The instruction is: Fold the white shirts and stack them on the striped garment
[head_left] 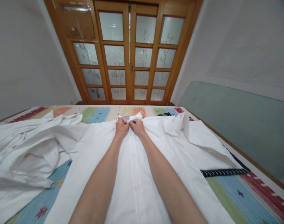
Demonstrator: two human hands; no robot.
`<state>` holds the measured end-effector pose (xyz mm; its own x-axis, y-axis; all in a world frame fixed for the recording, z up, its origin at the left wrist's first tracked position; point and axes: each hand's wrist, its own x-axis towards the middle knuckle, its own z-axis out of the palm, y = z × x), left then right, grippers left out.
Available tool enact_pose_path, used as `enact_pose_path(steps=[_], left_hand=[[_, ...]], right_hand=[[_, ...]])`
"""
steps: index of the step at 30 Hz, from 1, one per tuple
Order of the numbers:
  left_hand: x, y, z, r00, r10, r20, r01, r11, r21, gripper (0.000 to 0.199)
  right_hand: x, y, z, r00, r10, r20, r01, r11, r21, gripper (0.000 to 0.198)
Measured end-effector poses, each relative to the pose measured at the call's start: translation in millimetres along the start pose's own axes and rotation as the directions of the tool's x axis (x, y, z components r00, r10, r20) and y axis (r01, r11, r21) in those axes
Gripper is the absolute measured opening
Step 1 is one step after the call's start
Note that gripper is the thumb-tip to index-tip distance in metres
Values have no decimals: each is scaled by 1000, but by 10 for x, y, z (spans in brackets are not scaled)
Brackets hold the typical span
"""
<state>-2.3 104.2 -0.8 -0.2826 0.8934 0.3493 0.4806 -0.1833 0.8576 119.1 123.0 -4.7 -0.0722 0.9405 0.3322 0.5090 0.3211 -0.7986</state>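
A white button-up shirt [134,174] lies spread face up, its collar [135,116] at the far end and its button strip running toward me. Both arms reach forward over it. Just below the collar, my left hand [122,127] is closed, its fingers pinching the top of the shirt front. Close beside it, my right hand [136,126] pinches the shirt at the same spot, thumb and fingertips together. The fingertips nearly meet, and whether a button is between them is too small to tell. The right sleeve side lies folded and rumpled.
More crumpled white cloth [22,155] is heaped on the left. A multicoloured striped cover [244,186] lies beneath. A black item [164,114] sits beyond the shirt; dark striped cloth [223,172] shows under the right sleeve. Wooden glass-paned doors [130,56] stand behind; a pale green panel [237,115] leans right.
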Motion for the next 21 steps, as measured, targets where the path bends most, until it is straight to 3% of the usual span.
enact_pose_path(steps=[14,21], left_hand=[[14,-39,19,1000,-1,7,1,999,-45,34],[11,-28,-23,996,85,13,-85,996,7,33]], right_hand=[[17,41,35,1000,8,-7,-8,1000,25,16],[16,38,33,1000,-8,-18,8,1000,15,17]])
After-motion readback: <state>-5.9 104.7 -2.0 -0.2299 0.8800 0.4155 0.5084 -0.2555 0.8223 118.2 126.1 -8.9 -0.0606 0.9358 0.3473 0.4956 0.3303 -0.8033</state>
